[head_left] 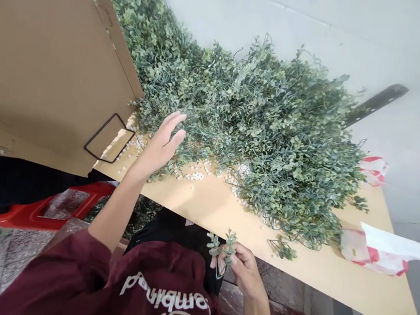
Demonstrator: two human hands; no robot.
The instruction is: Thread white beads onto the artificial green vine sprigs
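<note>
A big heap of artificial green leafy sprigs (253, 127) covers the back of a tan table (318, 277). My left hand (161, 143) reaches out over the table, fingers stretched and open, just at the near edge of the heap and holding nothing. My right hand (243, 269) is low, in front of the table edge above my lap, its fingers pinched on a small green sprig (223, 245). Small white beads (195, 175) lie scattered on the table between my left hand and the heap.
A large cardboard box (43, 61) with a cut handle hole tilts over the table's left end. Red-and-white plastic bags (380, 252) lie at the right. A red plastic stool (58, 204) and a blue item stand on the floor at left.
</note>
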